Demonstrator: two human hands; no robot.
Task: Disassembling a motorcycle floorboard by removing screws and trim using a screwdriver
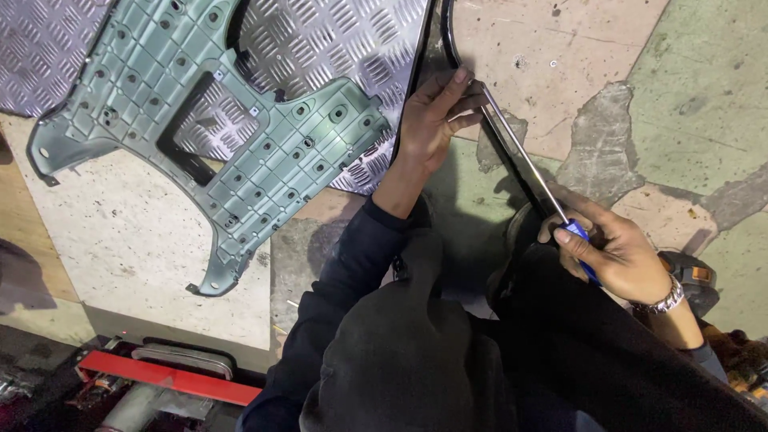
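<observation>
My left hand (434,120) rests on the edge of a ridged metal tread plate (336,40), with its fingertips pinching the tip of a long screwdriver (524,156) against a curved black strip (512,164). My right hand (616,252) grips the screwdriver's blue handle low on the right. The thin steel shaft runs diagonally up and left between both hands. A watch sits on my right wrist.
A grey-green moulded plastic panel (240,136) with many holes lies across the tread plate and a pale board (120,248). A red bar (168,376) and machine parts sit at the bottom left. The cracked painted concrete floor (688,96) spreads to the right.
</observation>
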